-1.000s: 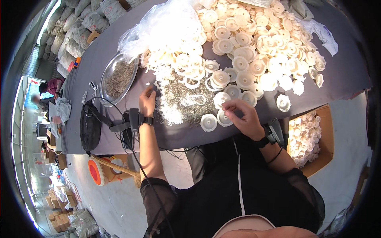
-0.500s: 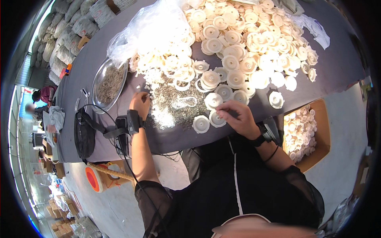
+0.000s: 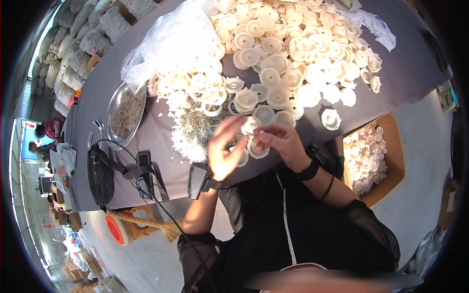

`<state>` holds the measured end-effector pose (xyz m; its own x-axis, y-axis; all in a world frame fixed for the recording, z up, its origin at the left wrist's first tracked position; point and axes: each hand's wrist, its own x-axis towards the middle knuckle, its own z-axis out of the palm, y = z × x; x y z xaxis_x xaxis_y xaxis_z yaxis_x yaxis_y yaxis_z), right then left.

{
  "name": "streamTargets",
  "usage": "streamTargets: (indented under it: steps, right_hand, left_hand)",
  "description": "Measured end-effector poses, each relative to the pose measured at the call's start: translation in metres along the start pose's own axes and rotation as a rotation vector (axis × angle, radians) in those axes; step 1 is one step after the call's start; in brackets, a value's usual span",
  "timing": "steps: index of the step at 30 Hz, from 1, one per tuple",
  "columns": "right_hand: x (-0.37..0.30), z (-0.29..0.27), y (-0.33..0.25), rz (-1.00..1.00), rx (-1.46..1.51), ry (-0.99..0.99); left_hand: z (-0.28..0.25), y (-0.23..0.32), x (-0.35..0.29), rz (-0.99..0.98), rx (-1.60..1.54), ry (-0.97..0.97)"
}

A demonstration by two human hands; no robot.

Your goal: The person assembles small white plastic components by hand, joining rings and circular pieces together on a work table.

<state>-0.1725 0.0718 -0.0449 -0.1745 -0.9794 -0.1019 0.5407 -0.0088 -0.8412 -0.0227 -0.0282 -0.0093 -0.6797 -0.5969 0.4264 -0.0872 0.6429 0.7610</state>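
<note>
White disc [image 3: 260, 131]: small round cream-white plastic part, pinched in the right hand's fingertips, raised just above the near table edge; partly hidden by fingers.
Right hand [image 3: 279, 141]: fingers curled narrow, tips closed on the white disc; dark band on wrist.
Left hand [image 3: 223, 149]: open, fingers spread and loosely bent, palm facing the disc, holding nothing; just beside the right hand, blurred; black device strapped at wrist.
Disc pile [image 3: 293, 53]: many similar cream discs heaped across the far and middle table, some stacked, some flat.
Small rings [image 3: 193, 129]: loose spill of tiny white rings and grey bits just beyond the hands.
Metal bowl [image 3: 126, 112]: to the left, holds grey small parts.
Plastic bag [image 3: 171, 41]: clear, crumpled, far left of the pile.
Table [image 3: 161, 161]: dark grey top; near edge runs right under the hands; bare strip left of the hands up to a black bag [image 3: 100, 176].
Cardboard box [image 3: 391, 161]: off the table edge on the right, below, holding more discs.
Open room: most on the near-left tabletop; far side crowded.
</note>
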Motion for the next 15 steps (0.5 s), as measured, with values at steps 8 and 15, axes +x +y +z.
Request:
streamTargets:
  steps: [8, 15]
  right_hand:
    - [0.003, -0.004, -0.005, -0.145, -0.072, 0.104]
    - [0.006, -0.004, -0.014, -0.132, -0.041, 0.115]
  left_hand:
    - [-0.008, -0.053, 0.008, 0.021, 0.546, 0.006]
    - [-0.010, -0.050, -0.001, -0.247, -0.188, 0.301]
